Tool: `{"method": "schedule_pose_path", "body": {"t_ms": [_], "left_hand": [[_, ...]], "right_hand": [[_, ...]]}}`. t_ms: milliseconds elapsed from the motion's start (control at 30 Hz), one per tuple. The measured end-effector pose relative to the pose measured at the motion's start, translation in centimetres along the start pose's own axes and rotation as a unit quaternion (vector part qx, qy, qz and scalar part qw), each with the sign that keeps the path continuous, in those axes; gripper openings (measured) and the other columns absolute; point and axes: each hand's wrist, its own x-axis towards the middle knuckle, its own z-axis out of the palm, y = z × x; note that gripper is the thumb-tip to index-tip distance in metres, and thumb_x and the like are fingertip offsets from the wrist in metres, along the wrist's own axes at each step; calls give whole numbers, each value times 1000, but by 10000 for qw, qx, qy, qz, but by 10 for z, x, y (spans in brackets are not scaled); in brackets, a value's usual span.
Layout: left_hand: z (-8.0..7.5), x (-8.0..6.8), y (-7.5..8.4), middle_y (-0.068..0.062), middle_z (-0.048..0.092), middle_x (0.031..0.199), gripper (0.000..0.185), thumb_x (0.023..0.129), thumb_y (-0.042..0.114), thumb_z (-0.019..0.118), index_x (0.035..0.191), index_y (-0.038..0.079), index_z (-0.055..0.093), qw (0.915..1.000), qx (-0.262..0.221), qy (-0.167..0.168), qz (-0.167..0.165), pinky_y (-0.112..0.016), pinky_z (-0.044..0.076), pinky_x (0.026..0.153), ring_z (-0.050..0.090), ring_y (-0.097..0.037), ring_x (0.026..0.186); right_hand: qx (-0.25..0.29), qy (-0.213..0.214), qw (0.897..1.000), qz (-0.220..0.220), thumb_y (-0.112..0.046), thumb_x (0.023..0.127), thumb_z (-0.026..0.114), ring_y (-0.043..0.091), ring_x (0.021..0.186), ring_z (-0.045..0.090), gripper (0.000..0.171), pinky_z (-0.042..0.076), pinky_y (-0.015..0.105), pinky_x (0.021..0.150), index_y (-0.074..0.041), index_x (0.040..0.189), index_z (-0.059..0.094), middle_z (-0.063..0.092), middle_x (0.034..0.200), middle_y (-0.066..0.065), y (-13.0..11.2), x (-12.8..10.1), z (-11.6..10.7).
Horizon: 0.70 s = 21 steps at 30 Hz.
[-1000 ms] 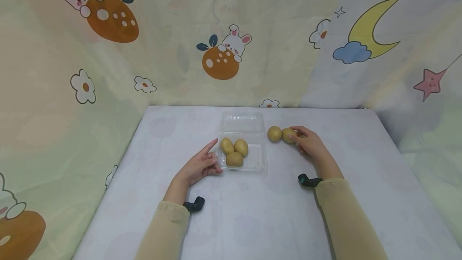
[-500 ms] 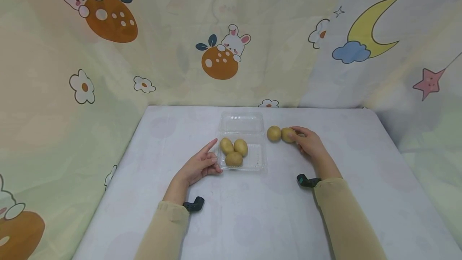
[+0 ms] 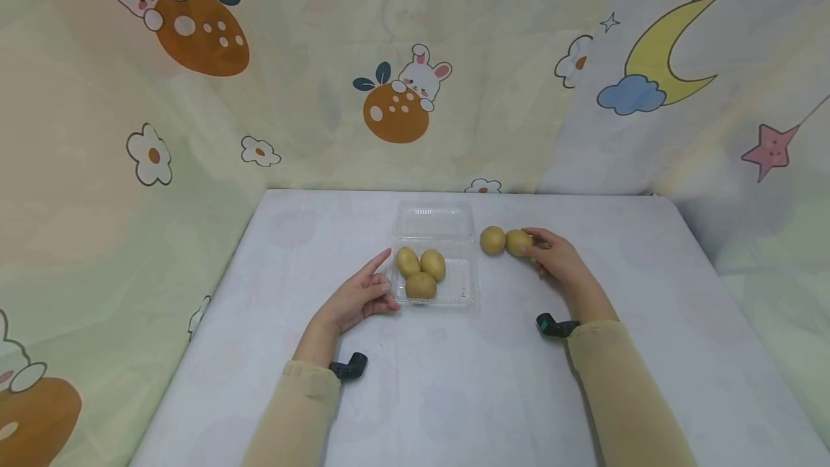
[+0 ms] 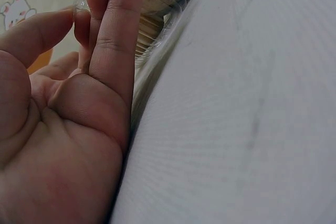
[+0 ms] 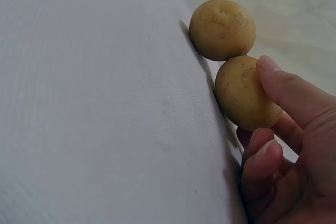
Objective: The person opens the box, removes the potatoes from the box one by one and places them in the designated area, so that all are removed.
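Observation:
Three potatoes (image 3: 421, 285) lie in the left part of an opened clear plastic clamshell container (image 3: 459, 294). My left hand (image 3: 359, 298) is at the container's left side, index finger stretched out along it, and pinches the rim between thumb and fingers; the left wrist view shows a bit of clear plastic (image 4: 80, 1) by the thumb tip of that hand (image 4: 68, 103). To the right of the container, my right hand (image 3: 558, 258) holds a potato (image 5: 244, 93) between thumb and fingers, low at the table. Another potato (image 5: 223, 30) touches it on the left.
The container's lid (image 3: 434, 222) lies folded back behind its base. A white-covered table (image 3: 441, 395) extends in front and to both sides. Behind it hangs a printed cloth (image 3: 519, 121), close to the table's back edge. Black wrist cameras (image 3: 350, 366) sit on both wrists.

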Motion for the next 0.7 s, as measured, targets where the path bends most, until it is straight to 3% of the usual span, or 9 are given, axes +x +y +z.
{"method": "schedule_pose_path", "body": {"t_ms": [700], "left_hand": [[0, 0, 1, -2, 54, 90, 76, 99, 10, 56, 158, 36, 16, 10000, 33, 45, -36, -41, 59, 89, 70, -21, 85]], "right_hand": [[-214, -100, 9997, -80, -45, 87, 73, 16, 65, 55, 73, 52, 27, 58, -27, 150, 41, 40, 147, 12, 3, 1, -1]]}}
